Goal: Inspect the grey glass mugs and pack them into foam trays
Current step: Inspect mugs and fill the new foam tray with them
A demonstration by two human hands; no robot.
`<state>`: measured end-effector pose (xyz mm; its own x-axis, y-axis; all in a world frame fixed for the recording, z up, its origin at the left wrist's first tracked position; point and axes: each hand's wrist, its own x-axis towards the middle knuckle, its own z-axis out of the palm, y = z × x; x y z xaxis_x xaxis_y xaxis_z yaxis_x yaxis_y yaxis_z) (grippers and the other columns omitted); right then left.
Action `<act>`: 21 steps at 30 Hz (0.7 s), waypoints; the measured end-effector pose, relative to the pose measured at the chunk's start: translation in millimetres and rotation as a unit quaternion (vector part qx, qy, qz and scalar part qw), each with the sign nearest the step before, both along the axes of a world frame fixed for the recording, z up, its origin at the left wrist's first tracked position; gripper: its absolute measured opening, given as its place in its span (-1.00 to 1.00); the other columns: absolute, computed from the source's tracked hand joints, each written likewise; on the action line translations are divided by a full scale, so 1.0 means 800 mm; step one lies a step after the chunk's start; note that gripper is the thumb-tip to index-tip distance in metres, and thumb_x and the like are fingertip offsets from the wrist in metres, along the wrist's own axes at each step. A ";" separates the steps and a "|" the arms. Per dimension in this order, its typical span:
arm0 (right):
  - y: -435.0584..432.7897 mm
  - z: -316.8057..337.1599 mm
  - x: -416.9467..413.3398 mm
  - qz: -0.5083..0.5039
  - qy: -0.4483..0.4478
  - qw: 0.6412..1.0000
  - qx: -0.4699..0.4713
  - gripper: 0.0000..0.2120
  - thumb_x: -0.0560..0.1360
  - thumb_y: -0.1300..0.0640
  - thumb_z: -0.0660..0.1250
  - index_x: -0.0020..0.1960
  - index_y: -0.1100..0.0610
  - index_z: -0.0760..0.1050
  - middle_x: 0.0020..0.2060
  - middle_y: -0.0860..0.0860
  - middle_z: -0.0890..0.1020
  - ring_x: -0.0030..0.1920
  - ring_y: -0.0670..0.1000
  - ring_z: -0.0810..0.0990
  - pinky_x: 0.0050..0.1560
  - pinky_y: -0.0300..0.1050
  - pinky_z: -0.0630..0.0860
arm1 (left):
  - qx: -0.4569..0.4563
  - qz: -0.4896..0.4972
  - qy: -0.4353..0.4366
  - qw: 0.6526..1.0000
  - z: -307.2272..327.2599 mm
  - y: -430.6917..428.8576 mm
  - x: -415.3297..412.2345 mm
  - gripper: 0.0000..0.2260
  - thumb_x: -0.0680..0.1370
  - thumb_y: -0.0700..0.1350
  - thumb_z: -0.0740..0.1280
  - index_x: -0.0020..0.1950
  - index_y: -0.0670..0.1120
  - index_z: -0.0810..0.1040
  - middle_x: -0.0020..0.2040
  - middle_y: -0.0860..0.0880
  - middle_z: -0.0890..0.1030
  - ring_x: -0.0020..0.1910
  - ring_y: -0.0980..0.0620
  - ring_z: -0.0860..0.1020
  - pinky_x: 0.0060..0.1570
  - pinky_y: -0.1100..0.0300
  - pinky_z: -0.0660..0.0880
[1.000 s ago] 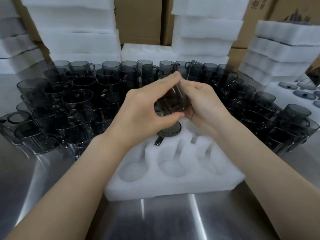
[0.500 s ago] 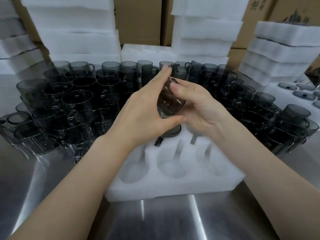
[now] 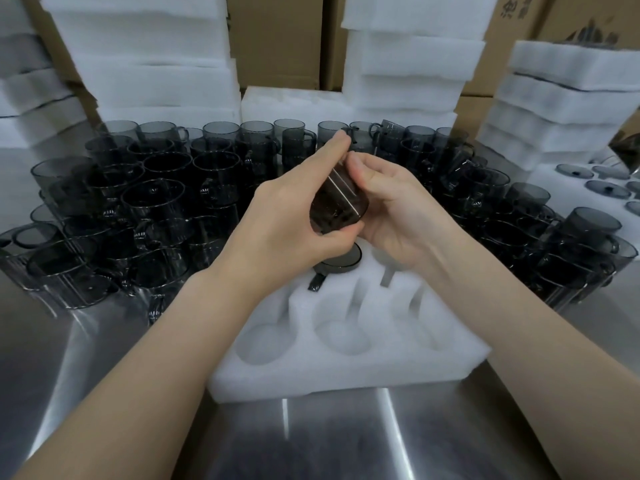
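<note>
Our left hand [image 3: 277,220] and right hand [image 3: 394,209] both curl their grip round one smooth grey glass mug [image 3: 337,206], tilted above the tray [image 3: 346,379] probably so light shows flaws, while a packed mug [image 3: 341,262] sits in the soft white foam's round pocket on the shiny steel tabletop [image 3: 346,441], loose mugs [image 3: 152,202] crowding behind.

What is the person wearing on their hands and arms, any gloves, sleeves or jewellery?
Nothing that shows. The left hand and right hand are ungloved, with no rings visible, and the nails that show look short. The left forearm and right forearm are bare to the frame's edge: no sleeve, watch or bracelet in view.
</note>
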<state>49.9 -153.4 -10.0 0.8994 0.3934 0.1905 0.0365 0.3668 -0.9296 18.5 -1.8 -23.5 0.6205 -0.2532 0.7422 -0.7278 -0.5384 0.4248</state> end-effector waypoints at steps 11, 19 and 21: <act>0.000 0.001 -0.001 -0.034 -0.001 0.999 0.004 -0.88 0.53 0.11 0.27 -0.03 0.16 0.50 -0.22 0.05 0.62 -0.22 0.02 0.61 -0.25 -0.04 0.62 | 0.015 -0.031 0.009 0.999 0.004 -0.001 -0.003 -0.30 0.40 -0.25 0.49 0.50 -0.19 0.31 0.47 -0.06 0.39 0.48 0.06 0.32 0.45 0.21 0.25; -0.007 0.013 -0.001 -0.044 0.041 0.996 0.073 -0.69 0.56 0.19 0.25 0.28 0.19 0.34 0.10 0.29 0.46 -0.04 0.18 0.59 0.04 0.13 0.60 | -0.087 0.009 -0.011 0.996 0.006 0.008 0.002 -0.54 0.47 -0.22 0.45 0.37 -0.16 0.48 0.28 -0.01 0.53 0.32 0.07 0.47 0.35 0.10 0.39; -0.009 0.014 -0.002 -0.039 0.058 0.995 0.065 -0.53 0.52 0.20 0.27 0.38 0.31 0.31 0.19 0.33 0.47 0.07 0.23 0.55 0.16 0.19 0.55 | -0.106 0.008 0.015 0.994 0.005 0.010 0.004 -0.58 0.49 -0.21 0.45 0.33 -0.14 0.52 0.26 0.00 0.56 0.30 0.08 0.49 0.34 0.08 0.41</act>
<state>48.4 -160.3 1.4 0.9452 0.3000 0.1290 -0.0346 0.4847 -0.8740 21.9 6.1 -19.5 0.6458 -0.0831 0.7590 -0.7051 -0.4462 0.5511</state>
